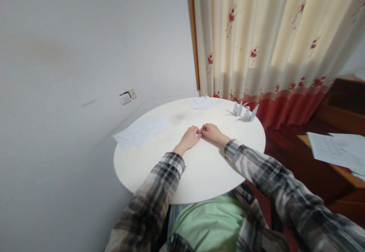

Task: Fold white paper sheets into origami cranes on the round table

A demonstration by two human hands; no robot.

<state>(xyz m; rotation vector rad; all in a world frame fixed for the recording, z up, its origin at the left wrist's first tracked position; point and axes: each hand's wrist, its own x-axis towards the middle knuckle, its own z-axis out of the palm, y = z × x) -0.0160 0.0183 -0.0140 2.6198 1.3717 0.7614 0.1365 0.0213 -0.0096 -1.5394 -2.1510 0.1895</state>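
Observation:
My left hand (189,138) and my right hand (211,132) meet at the middle of a round white table (199,172). Both have their fingers curled and pinch a small piece of white folded paper (198,134) between them, pressed against the tabletop. Only a sliver of that paper shows between the fingertips. Both arms wear plaid sleeves. Two finished paper cranes (244,112) stand at the far right edge of the table.
A stack of white sheets (141,132) lies at the table's left side, and more loose paper (205,102) at the far edge. A flowered curtain (270,46) hangs behind. A wooden desk with papers (336,149) stands to the right. A wall socket (127,96) sits on the grey wall.

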